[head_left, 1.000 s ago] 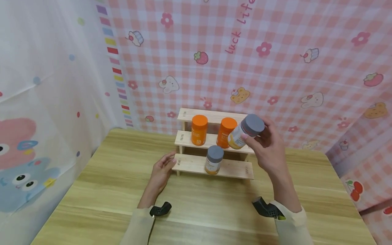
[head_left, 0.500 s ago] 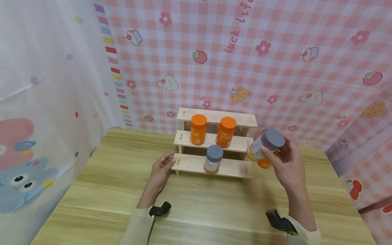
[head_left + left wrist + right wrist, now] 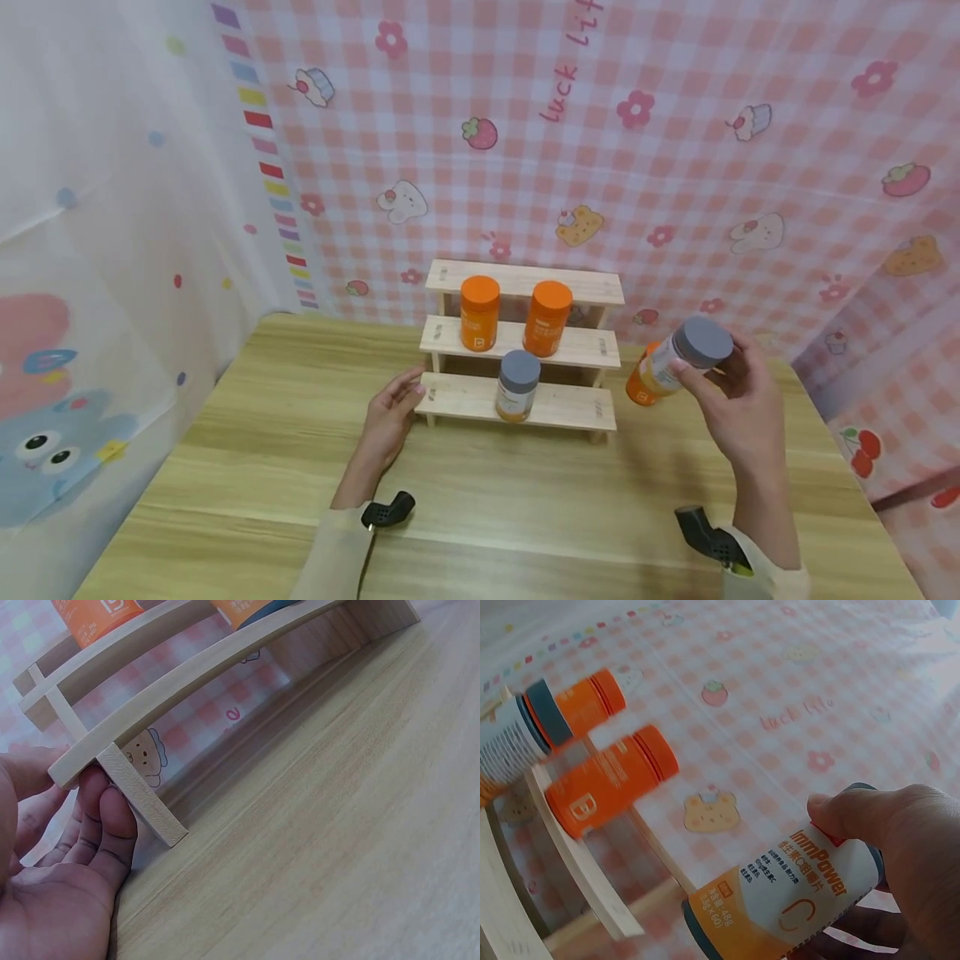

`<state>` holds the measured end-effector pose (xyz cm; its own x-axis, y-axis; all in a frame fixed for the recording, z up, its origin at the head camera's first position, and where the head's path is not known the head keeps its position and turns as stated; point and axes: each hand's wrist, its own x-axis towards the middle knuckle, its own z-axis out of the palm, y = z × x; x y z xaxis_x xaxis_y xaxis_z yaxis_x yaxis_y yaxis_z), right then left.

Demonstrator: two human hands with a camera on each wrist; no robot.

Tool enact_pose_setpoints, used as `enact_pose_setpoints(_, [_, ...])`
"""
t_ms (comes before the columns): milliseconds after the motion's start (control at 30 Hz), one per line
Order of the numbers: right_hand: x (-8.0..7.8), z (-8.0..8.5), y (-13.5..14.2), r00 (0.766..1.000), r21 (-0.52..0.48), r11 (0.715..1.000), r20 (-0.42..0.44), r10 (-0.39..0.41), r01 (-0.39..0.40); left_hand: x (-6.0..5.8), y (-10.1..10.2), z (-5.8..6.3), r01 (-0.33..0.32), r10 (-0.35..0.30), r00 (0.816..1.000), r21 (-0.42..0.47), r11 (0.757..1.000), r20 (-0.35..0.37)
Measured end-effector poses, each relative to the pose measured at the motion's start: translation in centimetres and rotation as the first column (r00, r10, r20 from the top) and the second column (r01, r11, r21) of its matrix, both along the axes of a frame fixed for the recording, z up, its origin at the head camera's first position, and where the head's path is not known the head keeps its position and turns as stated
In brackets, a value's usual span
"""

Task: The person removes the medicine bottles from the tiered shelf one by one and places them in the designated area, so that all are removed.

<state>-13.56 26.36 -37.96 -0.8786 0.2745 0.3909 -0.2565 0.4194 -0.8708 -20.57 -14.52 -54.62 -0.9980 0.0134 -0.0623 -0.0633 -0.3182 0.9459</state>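
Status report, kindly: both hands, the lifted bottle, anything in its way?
Right hand: gripping grey-capped bottle, tilted, right of rack. Left hand: holding rack's left end. Possibly in the way: orange bottle on table behind, partly hidden.

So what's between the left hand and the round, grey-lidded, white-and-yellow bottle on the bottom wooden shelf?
In the head view, nothing stands between the left hand and the grey-lidded bottle: just a bare stretch of the wooden bottom shelf.
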Motion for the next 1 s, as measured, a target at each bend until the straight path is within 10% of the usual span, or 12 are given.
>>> enact_pose_setpoints(400, [-0.7, -0.9, 2.5, 0.993, 0.010, 0.993, -0.009, -0.117, 0.118, -0.1, -0.3, 0.6, -0.007, 0.007, 1.000, -0.006, 1.000, -0.016])
enact_pose_setpoints(1000, [-1.9, -3.5, 5.0, 0.948, 0.044, 0.970, 0.206, -0.242, 0.238, 0.2, 0.1, 0.5, 0.007, -0.007, 1.000, 0.013, 1.000, 0.014])
